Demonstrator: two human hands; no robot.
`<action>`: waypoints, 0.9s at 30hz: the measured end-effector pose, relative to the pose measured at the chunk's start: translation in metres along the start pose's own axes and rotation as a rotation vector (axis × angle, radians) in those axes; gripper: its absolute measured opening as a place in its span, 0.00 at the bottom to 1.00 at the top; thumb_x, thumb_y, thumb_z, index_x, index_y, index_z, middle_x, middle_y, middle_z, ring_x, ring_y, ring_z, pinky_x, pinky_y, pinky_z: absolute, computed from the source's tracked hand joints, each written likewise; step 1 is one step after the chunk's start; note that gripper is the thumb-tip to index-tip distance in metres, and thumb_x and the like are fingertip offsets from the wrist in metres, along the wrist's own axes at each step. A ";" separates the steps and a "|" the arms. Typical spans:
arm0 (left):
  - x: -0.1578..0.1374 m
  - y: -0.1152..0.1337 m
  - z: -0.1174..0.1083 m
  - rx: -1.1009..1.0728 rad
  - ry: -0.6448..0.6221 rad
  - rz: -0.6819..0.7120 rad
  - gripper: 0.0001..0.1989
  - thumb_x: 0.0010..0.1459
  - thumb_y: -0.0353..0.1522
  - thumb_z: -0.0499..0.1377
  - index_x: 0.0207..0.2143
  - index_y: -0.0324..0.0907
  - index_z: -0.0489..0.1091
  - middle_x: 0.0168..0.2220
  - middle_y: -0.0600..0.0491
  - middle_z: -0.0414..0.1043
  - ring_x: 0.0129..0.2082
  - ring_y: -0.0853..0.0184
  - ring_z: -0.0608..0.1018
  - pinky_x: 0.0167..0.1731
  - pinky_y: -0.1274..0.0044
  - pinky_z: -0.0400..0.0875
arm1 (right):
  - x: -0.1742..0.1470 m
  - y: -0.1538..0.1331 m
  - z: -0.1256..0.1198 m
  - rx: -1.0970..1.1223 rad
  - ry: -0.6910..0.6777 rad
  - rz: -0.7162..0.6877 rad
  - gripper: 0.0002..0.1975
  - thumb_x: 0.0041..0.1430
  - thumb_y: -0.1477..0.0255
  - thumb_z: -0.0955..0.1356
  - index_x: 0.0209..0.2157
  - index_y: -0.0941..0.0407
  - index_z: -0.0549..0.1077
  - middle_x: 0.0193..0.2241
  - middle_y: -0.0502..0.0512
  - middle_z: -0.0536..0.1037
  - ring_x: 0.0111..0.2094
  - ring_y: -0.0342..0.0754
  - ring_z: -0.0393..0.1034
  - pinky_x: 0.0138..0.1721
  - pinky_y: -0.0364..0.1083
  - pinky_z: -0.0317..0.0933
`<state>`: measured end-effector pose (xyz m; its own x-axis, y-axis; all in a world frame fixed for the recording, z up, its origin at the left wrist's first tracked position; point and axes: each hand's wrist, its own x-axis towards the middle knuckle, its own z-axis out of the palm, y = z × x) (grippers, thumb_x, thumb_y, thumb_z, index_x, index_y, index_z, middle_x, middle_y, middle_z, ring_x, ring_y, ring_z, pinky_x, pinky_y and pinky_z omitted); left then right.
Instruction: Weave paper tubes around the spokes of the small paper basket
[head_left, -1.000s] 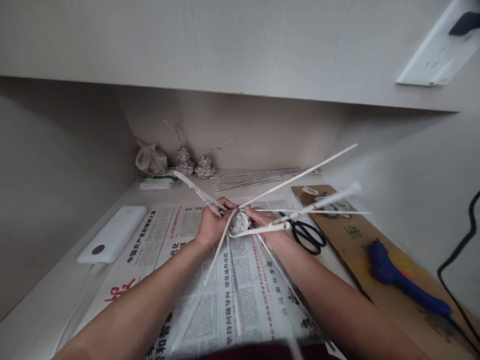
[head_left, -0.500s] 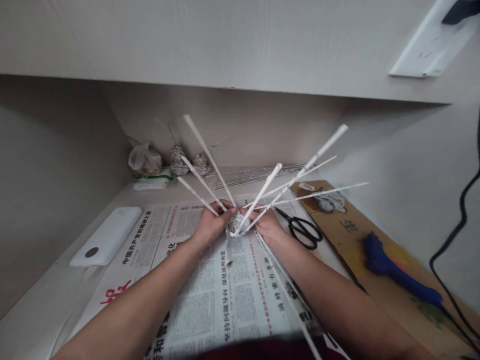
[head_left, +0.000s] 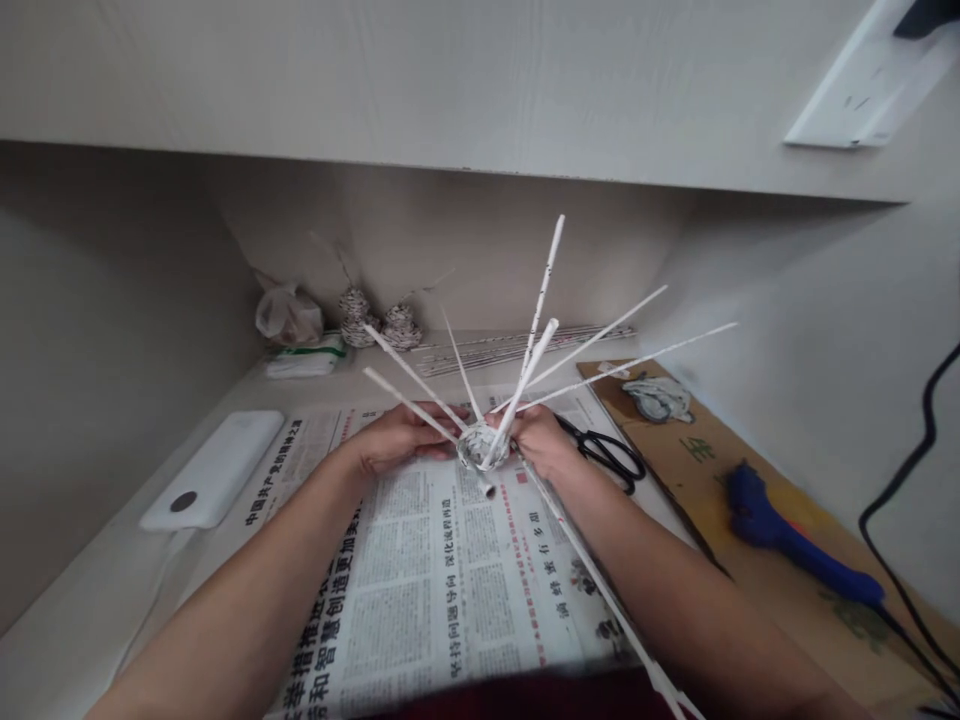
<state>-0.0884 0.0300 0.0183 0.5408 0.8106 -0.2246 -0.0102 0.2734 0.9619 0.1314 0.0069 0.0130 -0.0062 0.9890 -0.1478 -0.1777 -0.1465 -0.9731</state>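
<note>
Between my hands, above the newspaper (head_left: 420, 590), is a small round woven paper basket (head_left: 474, 458) with several white rolled-paper sticks (head_left: 545, 270) fanning out of it. My left hand (head_left: 397, 437) grips its left side, near the bases of two sticks, with its fingertips partly hidden behind. My right hand (head_left: 541, 440) pinches the right rim, where the sticks cross. One long paper strip (head_left: 600, 580) trails from that rim down along my right forearm. The black-handled scissors (head_left: 611, 455) lie just beyond my right wrist.
A white power bank (head_left: 217, 470) with a cable lies left. At the back stand woven paper gourds (head_left: 356, 318), a plastic bag (head_left: 289, 315), a tissue pack (head_left: 307, 357) and spare paper sticks (head_left: 517, 348). Cardboard (head_left: 675, 480) on the right carries a blue glue gun (head_left: 802, 560). A shelf edge (head_left: 465, 170) overhangs.
The basket has turned in my hands, and its sticks point in new directions. My left hand has shifted left along the rim; the right hand has barely moved.
</note>
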 end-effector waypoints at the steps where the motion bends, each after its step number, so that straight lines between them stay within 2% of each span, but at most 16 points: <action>1: 0.000 0.000 0.003 -0.015 -0.012 -0.013 0.25 0.45 0.36 0.74 0.47 0.42 0.79 0.44 0.46 0.81 0.41 0.62 0.81 0.39 0.73 0.75 | -0.001 0.001 0.001 -0.007 0.012 0.008 0.16 0.31 0.66 0.80 0.21 0.59 0.75 0.14 0.49 0.72 0.17 0.42 0.62 0.19 0.43 0.55; 4: 0.001 0.000 0.013 -0.012 0.003 0.001 0.26 0.43 0.38 0.75 0.47 0.41 0.79 0.41 0.45 0.81 0.36 0.64 0.80 0.33 0.76 0.74 | -0.001 0.004 0.003 -0.028 0.012 0.017 0.16 0.32 0.66 0.79 0.22 0.59 0.75 0.16 0.49 0.73 0.19 0.43 0.64 0.22 0.43 0.57; 9: 0.009 -0.009 0.025 0.036 0.151 0.081 0.21 0.43 0.41 0.74 0.38 0.39 0.81 0.31 0.48 0.79 0.27 0.67 0.77 0.26 0.78 0.69 | -0.003 0.008 0.004 -0.114 -0.012 -0.021 0.16 0.33 0.64 0.78 0.23 0.58 0.74 0.17 0.48 0.73 0.21 0.44 0.65 0.25 0.44 0.59; 13: 0.014 -0.016 0.031 0.061 0.194 0.169 0.17 0.38 0.36 0.75 0.31 0.38 0.79 0.29 0.49 0.79 0.26 0.67 0.76 0.28 0.76 0.69 | -0.006 0.005 0.004 -0.168 -0.001 -0.035 0.16 0.34 0.63 0.78 0.24 0.57 0.75 0.18 0.48 0.74 0.21 0.45 0.65 0.26 0.45 0.59; 17: 0.017 -0.022 0.035 0.097 0.328 0.245 0.13 0.38 0.35 0.74 0.24 0.38 0.76 0.23 0.53 0.74 0.21 0.71 0.72 0.23 0.78 0.64 | -0.008 0.003 0.005 -0.173 -0.026 -0.038 0.16 0.36 0.62 0.78 0.24 0.58 0.76 0.18 0.49 0.75 0.22 0.45 0.66 0.26 0.44 0.58; 27: 0.021 -0.028 0.036 0.235 0.382 0.400 0.10 0.46 0.37 0.70 0.26 0.40 0.75 0.25 0.52 0.75 0.25 0.68 0.73 0.28 0.76 0.67 | -0.004 0.008 0.003 -0.156 0.039 -0.072 0.15 0.35 0.63 0.77 0.22 0.56 0.73 0.19 0.50 0.76 0.22 0.45 0.66 0.28 0.45 0.60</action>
<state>-0.0463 0.0201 -0.0074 0.1925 0.9676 0.1633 0.0592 -0.1776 0.9823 0.1266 0.0022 0.0064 0.0393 0.9960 -0.0804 -0.0214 -0.0796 -0.9966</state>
